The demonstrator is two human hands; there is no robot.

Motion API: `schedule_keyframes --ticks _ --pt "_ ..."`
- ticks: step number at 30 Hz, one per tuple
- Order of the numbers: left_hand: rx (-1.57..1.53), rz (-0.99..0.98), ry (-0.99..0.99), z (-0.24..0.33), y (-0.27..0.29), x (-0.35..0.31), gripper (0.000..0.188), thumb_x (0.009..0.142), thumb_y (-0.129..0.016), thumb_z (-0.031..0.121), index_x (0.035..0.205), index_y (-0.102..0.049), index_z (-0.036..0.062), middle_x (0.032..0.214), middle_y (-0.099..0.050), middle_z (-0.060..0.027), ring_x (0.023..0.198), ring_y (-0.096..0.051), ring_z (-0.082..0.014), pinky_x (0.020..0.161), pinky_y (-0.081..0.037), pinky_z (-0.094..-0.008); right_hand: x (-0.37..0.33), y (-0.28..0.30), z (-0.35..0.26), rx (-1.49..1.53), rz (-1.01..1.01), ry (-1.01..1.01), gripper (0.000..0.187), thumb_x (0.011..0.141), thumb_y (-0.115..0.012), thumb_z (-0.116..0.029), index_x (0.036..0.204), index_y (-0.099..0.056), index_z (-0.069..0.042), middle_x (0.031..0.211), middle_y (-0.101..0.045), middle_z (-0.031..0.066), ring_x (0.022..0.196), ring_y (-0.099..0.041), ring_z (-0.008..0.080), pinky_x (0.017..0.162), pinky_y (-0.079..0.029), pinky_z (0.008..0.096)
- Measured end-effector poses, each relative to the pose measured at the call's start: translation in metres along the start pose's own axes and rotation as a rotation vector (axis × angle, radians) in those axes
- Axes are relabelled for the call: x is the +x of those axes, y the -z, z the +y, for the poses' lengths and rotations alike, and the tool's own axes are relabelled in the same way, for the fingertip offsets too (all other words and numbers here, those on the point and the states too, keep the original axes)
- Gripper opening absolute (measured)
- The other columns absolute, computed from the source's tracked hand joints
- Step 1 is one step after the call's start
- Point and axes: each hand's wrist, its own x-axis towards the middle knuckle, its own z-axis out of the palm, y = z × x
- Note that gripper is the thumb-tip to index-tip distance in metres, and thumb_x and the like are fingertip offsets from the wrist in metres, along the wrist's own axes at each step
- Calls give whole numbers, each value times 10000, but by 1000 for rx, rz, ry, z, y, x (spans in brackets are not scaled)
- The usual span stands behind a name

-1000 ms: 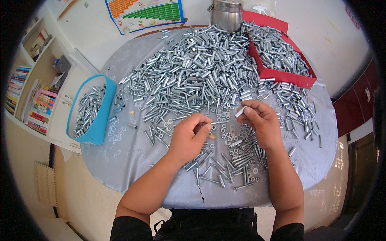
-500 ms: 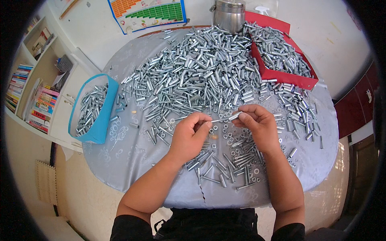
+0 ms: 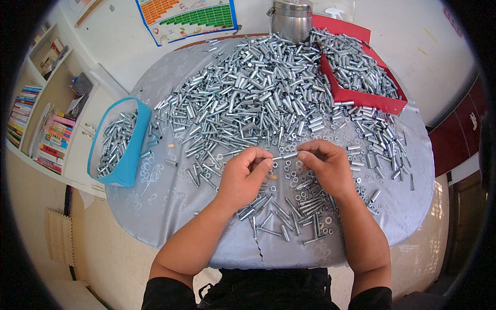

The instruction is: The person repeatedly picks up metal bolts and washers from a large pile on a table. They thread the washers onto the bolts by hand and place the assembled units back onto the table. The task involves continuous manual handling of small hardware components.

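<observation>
My left hand pinches a thin silver bolt between thumb and fingers. A wider metal sleeve is pinched in the fingertips of my right hand. The two parts lie in one line, and the sleeve's left end meets the bolt's shank; how far it reaches over the bolt I cannot tell. Under and between my wrists lie loose bolts, sleeves and small nuts. Beyond my hands spreads a large heap of bolts and sleeves.
A blue box of metal parts stands at the left, and a red box filled with more at the back right. Behind the heap is a steel pot. A patterned grey cloth covers the round-edged table.
My right hand has brought the sleeve down and left, from a tilt into line with the bolt. My left hand has stayed nearly still.
</observation>
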Motion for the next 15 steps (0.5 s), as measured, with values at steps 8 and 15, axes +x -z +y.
schedule_keyframes --ticks 8,15 --pt "-132 -68 111 3 -6 -2 288 932 -580 39 1206 -597 -52 996 -688 -129 842 -696 -170 734 -571 -271 -3 -3 6 -11 -46 17 201 870 -687 -63 1054 -673 17 845 -671 31 754 -598 86 676 -486 236" --pt "-154 -74 81 7 -4 -3 251 927 -583 33 1159 -618 -55 983 -691 -119 824 -693 -167 713 -565 -268 -3 -1 1 -41 18 60 174 880 -677 -90 1020 -677 14 829 -672 32 720 -594 84 648 -482 229"
